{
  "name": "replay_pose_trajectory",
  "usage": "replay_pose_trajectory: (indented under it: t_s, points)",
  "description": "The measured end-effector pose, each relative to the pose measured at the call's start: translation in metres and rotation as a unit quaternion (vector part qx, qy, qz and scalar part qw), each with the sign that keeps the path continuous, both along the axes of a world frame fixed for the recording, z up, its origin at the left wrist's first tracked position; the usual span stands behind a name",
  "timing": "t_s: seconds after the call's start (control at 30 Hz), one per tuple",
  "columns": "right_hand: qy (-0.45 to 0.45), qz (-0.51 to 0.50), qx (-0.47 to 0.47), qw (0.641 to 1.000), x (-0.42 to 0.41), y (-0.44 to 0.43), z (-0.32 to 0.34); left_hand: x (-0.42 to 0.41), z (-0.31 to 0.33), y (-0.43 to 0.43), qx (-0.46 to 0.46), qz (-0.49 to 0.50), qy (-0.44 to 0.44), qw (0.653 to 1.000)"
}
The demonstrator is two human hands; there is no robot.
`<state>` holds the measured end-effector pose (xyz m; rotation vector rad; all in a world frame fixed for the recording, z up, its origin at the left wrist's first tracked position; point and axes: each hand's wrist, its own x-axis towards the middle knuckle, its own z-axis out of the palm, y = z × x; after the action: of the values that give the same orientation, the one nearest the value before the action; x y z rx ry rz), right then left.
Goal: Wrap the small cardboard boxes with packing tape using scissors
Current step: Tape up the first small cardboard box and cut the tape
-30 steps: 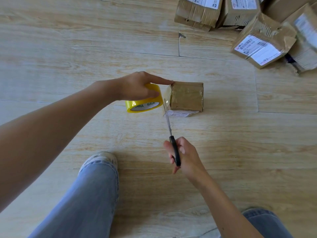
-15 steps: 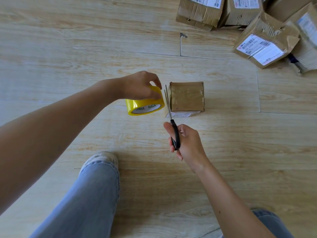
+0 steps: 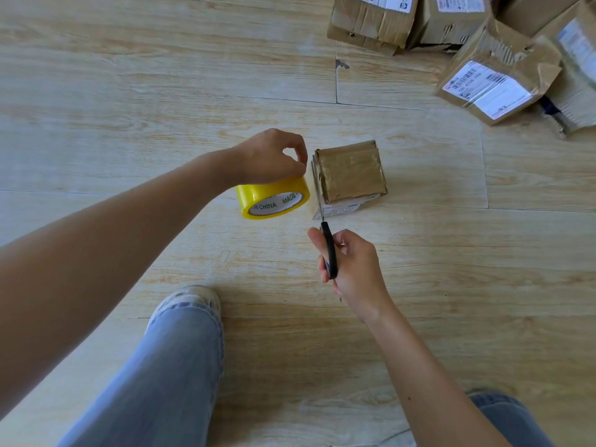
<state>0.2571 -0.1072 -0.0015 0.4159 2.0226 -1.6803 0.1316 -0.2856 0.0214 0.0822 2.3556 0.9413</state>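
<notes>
A small cardboard box (image 3: 351, 171), its top covered in glossy tape, sits on the wooden floor at the centre. Just left of it my left hand (image 3: 269, 158) grips the yellow tape roll (image 3: 272, 199), with thumb and forefinger pinched at the roll's upper edge near the box. My right hand (image 3: 350, 266) holds black-handled scissors (image 3: 324, 221). Their blades run up along the box's left side, in the narrow gap between roll and box. Whether the blades are parted is hard to tell.
A heap of worn cardboard parcels with white shipping labels (image 3: 490, 72) fills the top right corner. My knee in light jeans and a pale shoe (image 3: 190, 301) lie below the roll; another knee (image 3: 503, 414) shows at the bottom right.
My right hand pushed the scissors forward along the box's left side. My left forefinger lifted off the box and curled back to the roll.
</notes>
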Motion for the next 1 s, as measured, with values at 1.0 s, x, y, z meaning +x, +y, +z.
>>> replay_pose_trajectory:
  t_s: [1.0]
  points:
    - [0.013,0.001,0.05,0.999,0.002,-0.017,-0.005,-0.008,-0.007,-0.008,-0.063,-0.068,0.07,0.993]
